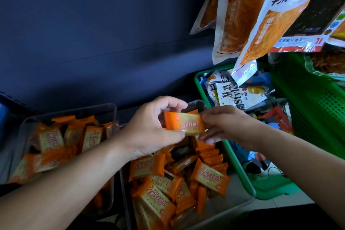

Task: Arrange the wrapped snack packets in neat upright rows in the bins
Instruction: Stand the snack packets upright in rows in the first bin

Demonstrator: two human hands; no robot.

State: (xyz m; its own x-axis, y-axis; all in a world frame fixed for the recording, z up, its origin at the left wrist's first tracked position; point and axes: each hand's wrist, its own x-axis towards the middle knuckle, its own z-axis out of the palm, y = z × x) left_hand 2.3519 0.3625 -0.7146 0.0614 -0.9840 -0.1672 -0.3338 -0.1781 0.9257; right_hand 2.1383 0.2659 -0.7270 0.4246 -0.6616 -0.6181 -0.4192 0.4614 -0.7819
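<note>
The scene is dimly lit, brightened toward the upper right and bowed at the edges, and the held packet (183, 124) is slightly blurred.

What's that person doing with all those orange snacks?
A person is tidying them into bins. The left hand and right hand both pinch one orange packet above the nearer clear bin. Most packets in it lie jumbled, but a short row stands on edge along its right side. The left clear bin holds more, some leaning upright. A green basket of mixed snacks sits to the right.
</note>
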